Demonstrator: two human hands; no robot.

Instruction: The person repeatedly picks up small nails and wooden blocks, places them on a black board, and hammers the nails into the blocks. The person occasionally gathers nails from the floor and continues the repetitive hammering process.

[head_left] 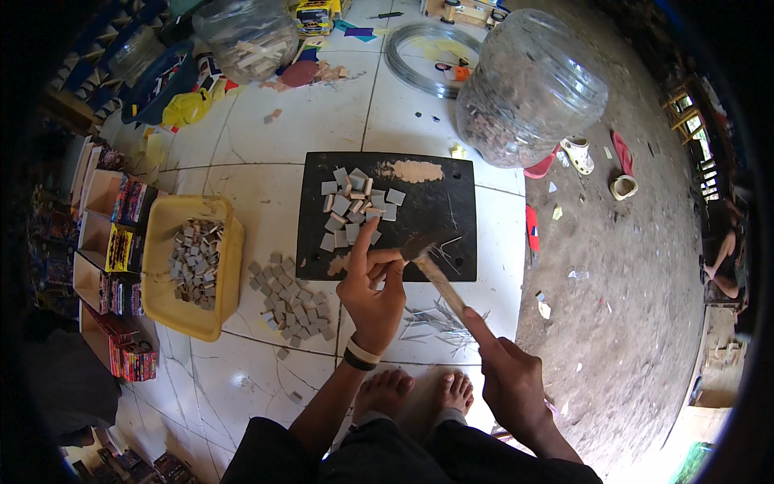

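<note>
Head view: hammer (pixel 444 287) above the black board (pixel 431 198), full containers around it

The right hand (pixel 513 385) grips the hammer's handle; its blurred head is over the board's near edge, right of the middle. The left hand (pixel 373 302) is just beside the hammer head, its index finger extended toward the grey squares (pixel 353 203) on the board and its thumb and other fingers curled; whether they pinch anything cannot be told. These squares lie loosely on the board's left half, some tilted to show pale sides. A few thin wires (pixel 443 248) lie near the board's right edge.

By the board's near left corner, more grey pieces (pixel 294 305) are spread on the tiled floor (pixel 266 189). Thin metal pins (pixel 439 324) lie beyond the near edge.

Left of these, a yellow tub (pixel 231 270) holds a heap of similar small grey pieces (pixel 196 262), well below its rim. Past the board's far right corner, a large clear jar (pixel 568 60) leans, with many small brownish pieces (pixel 508 121) inside. Toward the floor's far left corner, a clear container (pixel 216 18) holds pale sticks (pixel 260 58); beside it is a blue basin (pixel 139 109), with a yellow bag (pixel 187 110) at its edge. At the far left, stacked boxes (pixel 97 234) stand beside printed packets (pixel 133 202).
</note>
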